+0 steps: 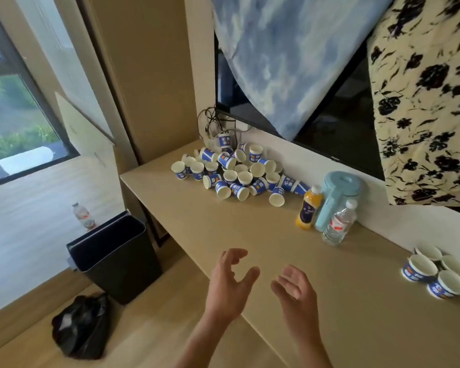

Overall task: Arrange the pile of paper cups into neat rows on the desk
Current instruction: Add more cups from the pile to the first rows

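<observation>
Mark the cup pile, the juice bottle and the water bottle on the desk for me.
cup pile (230, 177), head view, on a cup near its middle.
juice bottle (307, 212), head view, on its dark label.
water bottle (337, 224), head view, on its red label.

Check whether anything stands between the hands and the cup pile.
Nothing visible does. Bare desk lies between the left hand, the right hand and the pile of cups. The juice bottle, pitcher and water bottle stand aside, right of that path.
</observation>
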`<state>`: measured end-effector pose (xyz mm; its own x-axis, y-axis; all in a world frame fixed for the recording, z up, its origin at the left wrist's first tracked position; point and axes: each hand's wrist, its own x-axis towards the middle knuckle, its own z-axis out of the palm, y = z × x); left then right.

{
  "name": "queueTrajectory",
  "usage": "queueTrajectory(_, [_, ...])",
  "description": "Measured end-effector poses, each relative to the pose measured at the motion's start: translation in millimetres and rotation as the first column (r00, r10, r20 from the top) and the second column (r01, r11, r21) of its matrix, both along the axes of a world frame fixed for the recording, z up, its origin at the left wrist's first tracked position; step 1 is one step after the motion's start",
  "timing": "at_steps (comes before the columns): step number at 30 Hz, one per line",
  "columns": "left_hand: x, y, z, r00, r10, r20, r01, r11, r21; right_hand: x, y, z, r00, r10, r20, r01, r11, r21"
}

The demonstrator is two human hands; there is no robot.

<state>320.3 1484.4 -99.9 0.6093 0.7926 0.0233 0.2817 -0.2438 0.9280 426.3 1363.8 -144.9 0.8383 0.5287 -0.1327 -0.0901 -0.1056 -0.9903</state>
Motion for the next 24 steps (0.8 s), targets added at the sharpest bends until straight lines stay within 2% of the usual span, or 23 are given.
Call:
queueTrajectory(8, [4,84,-2,0.999,-0.038,0.000,0.038,0.999,-0.011,13,87,-3,1.000,-0.029,-0.007,0.029,1.000,-0.010])
queueTrajectory(15, [36,207,-15,0.998,-0.021,-0.067,0.023,0.999,0.038,42,200,-24,0.998,-0.039,-0.038,0.038,0.999,-0.030])
queueTrajectory(24, [63,354,-23,0.991,0.111,-0.071,-0.112,0.994,-0.012,55,315,-15,0.991,0.122,-0.056,-0.127,0.987,-0.103])
